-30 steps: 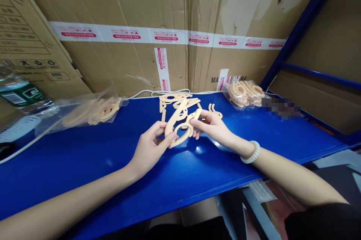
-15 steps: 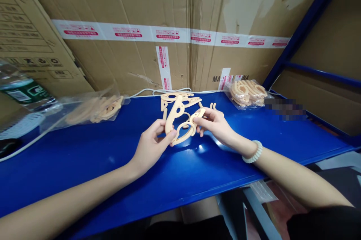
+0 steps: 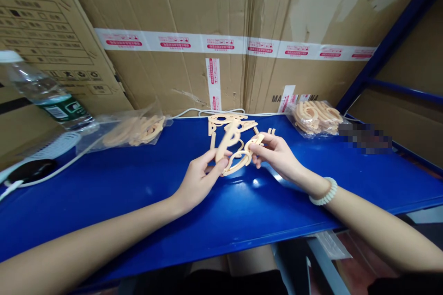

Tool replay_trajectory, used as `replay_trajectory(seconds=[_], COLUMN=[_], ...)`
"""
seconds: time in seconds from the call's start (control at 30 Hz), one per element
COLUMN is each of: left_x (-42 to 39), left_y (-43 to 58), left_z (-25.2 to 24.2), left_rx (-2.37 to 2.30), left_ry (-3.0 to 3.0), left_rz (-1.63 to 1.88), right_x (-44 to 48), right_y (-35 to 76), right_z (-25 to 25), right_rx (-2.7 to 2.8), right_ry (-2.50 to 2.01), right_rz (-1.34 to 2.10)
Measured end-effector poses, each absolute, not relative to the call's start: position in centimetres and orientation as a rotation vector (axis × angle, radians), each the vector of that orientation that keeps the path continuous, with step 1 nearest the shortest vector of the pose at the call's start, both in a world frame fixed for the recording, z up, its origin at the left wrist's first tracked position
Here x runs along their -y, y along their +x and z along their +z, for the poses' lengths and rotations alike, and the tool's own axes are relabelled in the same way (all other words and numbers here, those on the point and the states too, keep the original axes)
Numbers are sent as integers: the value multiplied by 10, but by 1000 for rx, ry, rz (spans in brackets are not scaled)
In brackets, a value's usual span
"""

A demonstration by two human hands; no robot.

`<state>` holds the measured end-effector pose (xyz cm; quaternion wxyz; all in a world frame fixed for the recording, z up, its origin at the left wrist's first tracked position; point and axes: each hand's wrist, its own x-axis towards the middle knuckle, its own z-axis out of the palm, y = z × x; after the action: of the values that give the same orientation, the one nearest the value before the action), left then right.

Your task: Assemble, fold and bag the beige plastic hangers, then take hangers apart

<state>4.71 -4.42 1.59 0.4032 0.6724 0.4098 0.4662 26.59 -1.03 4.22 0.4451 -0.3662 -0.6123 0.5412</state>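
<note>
A beige plastic folding hanger (image 3: pixel 238 165) is held up in front of me, over the middle of the blue table. My left hand (image 3: pixel 198 179) pinches its left end, where a straight arm with a looped cut-out stands upright. The fingers of my right hand (image 3: pixel 277 156) are closed on the right end, thumb on top. A curved piece runs between both hands. Behind them, more beige hanger parts (image 3: pixel 226 118) lie on the table, some partly covered by the held hanger.
Clear bags of beige hangers lie at left (image 3: pixel 148 131) and right (image 3: pixel 313 117). A water bottle (image 3: pixel 58 101), a black mouse-like object (image 3: pixel 32 170) and a white cable (image 3: pixel 78 152) are on the left. Cardboard boxes (image 3: pixel 166 78) stand behind the blue table (image 3: pixel 145 230).
The view has shifted left, so everything appears further right and more of the bottle shows. Both hands keep their grip; the upright arm tilts slightly more to the right.
</note>
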Motion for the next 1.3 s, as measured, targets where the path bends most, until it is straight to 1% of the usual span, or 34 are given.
replay_trajectory(seconds=[0.07, 0.13, 0.2, 0.3, 0.37, 0.47, 0.7, 0.87, 0.93, 1.13, 1.3], left_x=[47, 49, 49, 48, 48, 49, 50, 48, 48, 49, 47], left_y=[47, 47, 47, 48, 49, 50, 53, 52, 51, 50, 47], left_z=[18, 19, 18, 14, 13, 15, 19, 19, 20, 17, 12], left_rx=[-945, -854, -772, -631, -589, -625, -806, -955, -1020, -1064, -1023], left_ry=[1856, 1882, 1726, 1405, 1293, 1268, 1443, 1479, 1481, 1541, 1441], left_rz=[1139, 1121, 1082, 932, 859, 840, 792, 970, 1049, 1108, 1298], right_x=[10, 10, 9, 9, 10, 12, 13, 7, 7, 11, 8], right_y=[266, 266, 267, 267, 267, 265, 265, 271, 273, 273, 277], right_z=[41, 41, 41, 41, 42, 44, 42, 46, 50, 54, 55], right_rx=[1541, 1548, 1536, 1511, 1491, 1429, 1323, 1385, 1428, 1613, 1710], right_ry=[-849, -785, -732, -689, -686, -707, -790, -823, -816, -908, -924], right_rz=[1382, 1415, 1445, 1490, 1519, 1559, 1694, 1814, 1812, 1521, 1482])
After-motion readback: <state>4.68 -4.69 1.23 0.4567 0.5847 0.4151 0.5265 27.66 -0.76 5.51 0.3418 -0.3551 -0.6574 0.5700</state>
